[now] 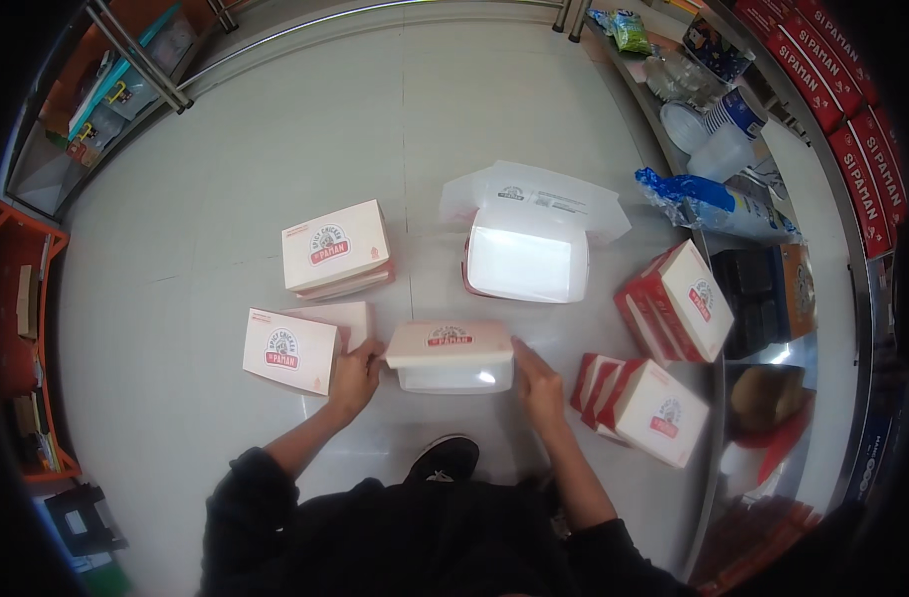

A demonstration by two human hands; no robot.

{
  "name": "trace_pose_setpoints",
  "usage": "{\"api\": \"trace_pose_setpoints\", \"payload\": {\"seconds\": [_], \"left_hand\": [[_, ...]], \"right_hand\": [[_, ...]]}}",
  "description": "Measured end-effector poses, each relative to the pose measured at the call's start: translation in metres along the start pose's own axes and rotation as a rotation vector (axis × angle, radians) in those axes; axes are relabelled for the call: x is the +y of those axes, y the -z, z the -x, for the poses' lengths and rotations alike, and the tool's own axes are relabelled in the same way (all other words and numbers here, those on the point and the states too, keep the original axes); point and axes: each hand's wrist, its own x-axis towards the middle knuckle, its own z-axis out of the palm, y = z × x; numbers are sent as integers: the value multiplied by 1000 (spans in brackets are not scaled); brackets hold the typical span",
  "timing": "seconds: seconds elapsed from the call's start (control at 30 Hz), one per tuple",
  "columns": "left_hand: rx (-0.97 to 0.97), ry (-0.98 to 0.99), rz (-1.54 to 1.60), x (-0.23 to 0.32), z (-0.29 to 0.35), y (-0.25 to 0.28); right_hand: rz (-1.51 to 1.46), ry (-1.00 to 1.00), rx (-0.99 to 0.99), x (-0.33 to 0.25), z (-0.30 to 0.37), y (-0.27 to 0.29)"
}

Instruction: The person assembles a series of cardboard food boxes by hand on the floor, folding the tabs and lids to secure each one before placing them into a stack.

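In front of me a white and red cardboard food box (pixel 451 376) has its printed lid partly lowered, and the white inside shows below the lid's front edge. My left hand (pixel 353 380) is closed at the lid's left corner, beside a stack of closed boxes (pixel 288 350). At the right side of the same box my right hand (pixel 540 388) grips the edge, with its fingers partly hidden. Beyond it stands an open box (pixel 527 261) with a white interior. Its lid (pixel 534 189) is folded back, away from me.
A closed box stack (pixel 335 247) stands at far left. Two more stacks, one farther (pixel 678 301) and one nearer (pixel 643 410), lean on the right. A metal shelf (pixel 718 398) with cups and packages edges the right side. Orange crates (pixel 62 348) stand left. My shoe (pixel 445 459) is below.
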Motion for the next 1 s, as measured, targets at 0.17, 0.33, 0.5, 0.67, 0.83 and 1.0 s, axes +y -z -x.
{"api": "trace_pose_setpoints", "payload": {"seconds": [0.17,0.33,0.5,0.67,0.83,1.0], "left_hand": [[29,-55,468,-39,14,-37],[-191,141,292,4,5,-12],[-228,78,499,-7,7,-19],[-305,37,711,-38,6,-28],[-351,35,584,-17,3,-14],[-375,16,529,-33,0,-20]], "right_hand": [[-242,-233,-41,-8,18,-21],[-390,-335,-86,-10,15,-16],[-549,-390,-182,-9,6,-11],[-595,-353,-314,19,7,-19],[-628,-383,-318,12,5,-13],[-463,-293,-423,9,-2,-7]]}}
